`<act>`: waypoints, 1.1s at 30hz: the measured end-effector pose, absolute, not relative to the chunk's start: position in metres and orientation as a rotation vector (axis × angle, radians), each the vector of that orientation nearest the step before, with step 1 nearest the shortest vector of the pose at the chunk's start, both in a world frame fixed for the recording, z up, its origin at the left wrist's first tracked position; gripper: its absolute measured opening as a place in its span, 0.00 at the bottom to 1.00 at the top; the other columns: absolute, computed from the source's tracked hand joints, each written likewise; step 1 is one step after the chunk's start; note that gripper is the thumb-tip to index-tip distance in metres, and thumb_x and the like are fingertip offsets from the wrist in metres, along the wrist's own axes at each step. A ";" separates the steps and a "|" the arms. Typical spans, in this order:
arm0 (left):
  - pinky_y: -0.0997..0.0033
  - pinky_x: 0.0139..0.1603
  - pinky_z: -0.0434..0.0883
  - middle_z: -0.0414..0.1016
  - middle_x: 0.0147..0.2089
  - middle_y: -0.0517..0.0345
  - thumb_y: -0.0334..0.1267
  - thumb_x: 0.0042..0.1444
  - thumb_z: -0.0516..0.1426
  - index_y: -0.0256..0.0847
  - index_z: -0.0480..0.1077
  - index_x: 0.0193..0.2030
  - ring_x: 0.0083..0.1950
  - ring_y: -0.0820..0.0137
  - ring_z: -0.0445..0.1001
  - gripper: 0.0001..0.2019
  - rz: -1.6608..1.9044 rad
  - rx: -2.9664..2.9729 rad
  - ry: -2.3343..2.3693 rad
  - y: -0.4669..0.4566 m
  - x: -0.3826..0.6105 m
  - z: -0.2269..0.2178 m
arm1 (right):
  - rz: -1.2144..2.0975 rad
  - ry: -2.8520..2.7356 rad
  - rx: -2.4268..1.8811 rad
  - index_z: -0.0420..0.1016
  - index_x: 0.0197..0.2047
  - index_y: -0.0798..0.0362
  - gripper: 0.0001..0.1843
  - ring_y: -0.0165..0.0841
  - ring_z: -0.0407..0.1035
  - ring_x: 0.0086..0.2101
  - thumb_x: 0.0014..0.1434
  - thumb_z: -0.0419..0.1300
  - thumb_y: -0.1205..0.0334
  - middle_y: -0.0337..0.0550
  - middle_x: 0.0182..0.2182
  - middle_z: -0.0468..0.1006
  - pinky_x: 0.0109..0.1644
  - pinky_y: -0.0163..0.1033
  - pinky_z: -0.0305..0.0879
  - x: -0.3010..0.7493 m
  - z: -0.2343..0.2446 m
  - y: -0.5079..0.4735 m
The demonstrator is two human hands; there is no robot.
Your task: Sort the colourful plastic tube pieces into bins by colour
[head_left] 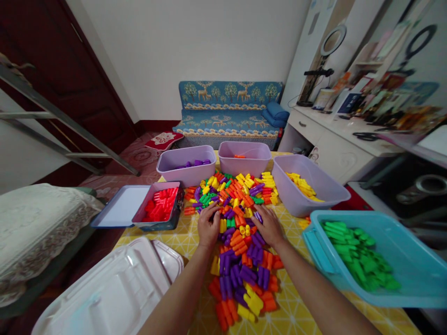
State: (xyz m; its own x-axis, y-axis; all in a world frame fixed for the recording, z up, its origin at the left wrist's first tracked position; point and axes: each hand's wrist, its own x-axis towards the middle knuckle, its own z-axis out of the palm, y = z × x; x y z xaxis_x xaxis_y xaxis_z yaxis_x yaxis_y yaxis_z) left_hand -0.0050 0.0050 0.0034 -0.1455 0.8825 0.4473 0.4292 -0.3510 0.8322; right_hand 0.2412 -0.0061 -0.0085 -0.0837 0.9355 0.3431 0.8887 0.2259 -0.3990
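A long heap of plastic building blocks (240, 246) in orange, purple, yellow and green runs down the middle of the table. My left hand (208, 226) rests at the heap's left edge, fingers curled and thumb drawn in; whatever lies under the fingertips is hidden. Across from it, my right hand (269, 227) reaches in from the right side. A purple block (258, 217) shows between its thumb and forefinger. Small yellow blocks (245, 230) and joined orange ones lie between the two hands.
Lilac bins (188, 174) stand along the back, holding purple, orange and yellow blocks. At left, an open tin (157, 225) contains red blocks, with white lids (115, 284) nearer me. A turquoise bin (356, 217) of green blocks stands right. Beyond are a sofa (230, 118) and a cluttered desk (335, 125).
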 end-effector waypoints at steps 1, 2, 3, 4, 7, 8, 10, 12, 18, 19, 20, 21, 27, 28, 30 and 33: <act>0.54 0.59 0.69 0.78 0.52 0.52 0.39 0.61 0.54 0.44 0.78 0.42 0.56 0.62 0.73 0.11 1.503 1.721 1.474 0.005 -0.005 0.003 | 0.118 -1.983 -1.674 0.66 0.62 0.50 0.25 0.44 0.63 0.58 0.63 0.52 0.53 0.50 0.57 0.72 0.62 0.54 0.58 0.241 -0.008 -0.006; 0.54 0.58 0.69 0.78 0.52 0.52 0.39 0.61 0.54 0.44 0.78 0.42 0.56 0.62 0.73 0.11 1.504 1.719 1.477 0.005 -0.005 0.003 | 0.120 -1.987 -1.676 0.66 0.61 0.50 0.25 0.44 0.63 0.58 0.63 0.52 0.53 0.50 0.57 0.72 0.62 0.54 0.58 0.241 -0.008 -0.006; 0.54 0.58 0.69 0.78 0.52 0.52 0.39 0.61 0.54 0.44 0.78 0.42 0.56 0.62 0.74 0.11 1.507 1.717 1.479 0.005 -0.005 0.003 | 0.122 -1.989 -1.678 0.66 0.61 0.51 0.25 0.44 0.63 0.58 0.63 0.51 0.53 0.50 0.57 0.72 0.62 0.54 0.58 0.241 -0.008 -0.006; 0.54 0.58 0.69 0.78 0.52 0.52 0.39 0.61 0.54 0.44 0.78 0.42 0.55 0.62 0.74 0.11 1.515 1.715 1.479 0.006 -0.005 0.003 | 0.124 -1.989 -1.680 0.66 0.61 0.51 0.25 0.44 0.63 0.58 0.64 0.51 0.53 0.50 0.57 0.72 0.62 0.54 0.58 0.241 -0.007 -0.007; 0.55 0.58 0.69 0.78 0.52 0.53 0.38 0.61 0.54 0.44 0.78 0.42 0.55 0.63 0.74 0.11 1.535 1.719 1.474 0.006 -0.004 0.003 | 0.126 -1.985 -1.673 0.66 0.61 0.51 0.25 0.44 0.63 0.58 0.64 0.51 0.53 0.50 0.57 0.72 0.63 0.54 0.58 0.241 -0.006 -0.007; 0.55 0.58 0.69 0.78 0.52 0.53 0.38 0.61 0.54 0.44 0.78 0.41 0.54 0.63 0.74 0.11 1.536 1.722 1.472 0.006 -0.004 0.004 | 0.127 -1.984 -1.669 0.66 0.61 0.50 0.25 0.44 0.63 0.58 0.64 0.51 0.53 0.50 0.57 0.72 0.62 0.55 0.58 0.241 -0.006 -0.008; 0.55 0.57 0.69 0.78 0.51 0.53 0.38 0.60 0.54 0.44 0.78 0.41 0.54 0.63 0.74 0.11 1.534 1.724 1.475 0.006 -0.004 0.004 | 0.134 -1.984 -1.668 0.66 0.61 0.50 0.25 0.44 0.63 0.58 0.63 0.52 0.53 0.50 0.57 0.72 0.63 0.55 0.57 0.240 -0.005 -0.008; 0.55 0.57 0.70 0.78 0.51 0.52 0.38 0.60 0.54 0.44 0.78 0.41 0.54 0.63 0.74 0.11 1.530 1.724 1.478 0.006 -0.004 0.004 | 0.144 -1.980 -1.680 0.66 0.61 0.51 0.25 0.44 0.62 0.58 0.63 0.52 0.54 0.51 0.57 0.72 0.63 0.55 0.57 0.240 -0.005 -0.008; 0.55 0.58 0.69 0.78 0.51 0.52 0.37 0.60 0.54 0.43 0.78 0.41 0.54 0.63 0.74 0.11 1.537 1.724 1.484 0.006 -0.005 0.003 | 0.131 -1.972 -1.675 0.66 0.61 0.52 0.25 0.44 0.62 0.58 0.63 0.52 0.54 0.50 0.57 0.72 0.63 0.54 0.57 0.240 -0.006 -0.008; 0.55 0.58 0.69 0.78 0.51 0.52 0.37 0.60 0.54 0.43 0.78 0.41 0.54 0.63 0.74 0.11 1.530 1.728 1.484 0.006 -0.005 0.002 | 0.124 -1.972 -1.664 0.66 0.61 0.52 0.25 0.44 0.63 0.58 0.63 0.52 0.54 0.50 0.57 0.72 0.63 0.54 0.57 0.240 -0.007 -0.008; 0.55 0.58 0.69 0.78 0.52 0.52 0.37 0.60 0.54 0.43 0.78 0.41 0.54 0.63 0.74 0.11 1.525 1.732 1.484 0.006 -0.005 0.003 | 0.117 -1.971 -1.654 0.66 0.61 0.52 0.25 0.44 0.63 0.58 0.63 0.52 0.55 0.50 0.56 0.73 0.63 0.53 0.58 0.241 -0.008 -0.008; 0.55 0.58 0.69 0.78 0.52 0.53 0.36 0.60 0.53 0.43 0.78 0.41 0.54 0.63 0.74 0.11 1.521 1.735 1.482 0.006 -0.005 0.003 | 0.111 -1.970 -1.647 0.67 0.61 0.51 0.24 0.44 0.63 0.58 0.63 0.52 0.55 0.50 0.56 0.73 0.63 0.53 0.58 0.241 -0.008 -0.007; 0.54 0.58 0.69 0.78 0.52 0.53 0.37 0.60 0.54 0.44 0.78 0.41 0.55 0.62 0.74 0.11 1.509 1.736 1.483 0.006 -0.005 0.001 | 0.111 -1.966 -1.642 0.66 0.61 0.51 0.24 0.43 0.63 0.58 0.63 0.52 0.55 0.49 0.56 0.72 0.63 0.53 0.58 0.241 -0.010 -0.007; 0.54 0.58 0.69 0.78 0.52 0.53 0.37 0.60 0.54 0.44 0.77 0.41 0.55 0.62 0.73 0.10 1.505 1.738 1.481 0.006 -0.006 0.001 | 0.113 -1.965 -1.643 0.66 0.61 0.51 0.24 0.43 0.63 0.58 0.63 0.53 0.55 0.49 0.56 0.72 0.63 0.53 0.57 0.241 -0.010 -0.007; 0.54 0.59 0.68 0.77 0.53 0.53 0.37 0.60 0.54 0.45 0.77 0.42 0.56 0.62 0.73 0.10 1.489 1.754 1.478 0.007 -0.006 0.000 | 0.114 -1.960 -1.642 0.66 0.61 0.51 0.24 0.44 0.63 0.58 0.63 0.53 0.55 0.49 0.56 0.73 0.63 0.53 0.58 0.241 -0.010 -0.007; 0.54 0.60 0.67 0.76 0.55 0.54 0.38 0.61 0.54 0.45 0.77 0.44 0.58 0.62 0.71 0.11 1.452 1.799 1.482 0.007 -0.007 0.000 | 0.109 -1.952 -1.625 0.67 0.61 0.50 0.24 0.43 0.64 0.57 0.63 0.53 0.55 0.49 0.56 0.73 0.63 0.54 0.58 0.242 -0.012 -0.006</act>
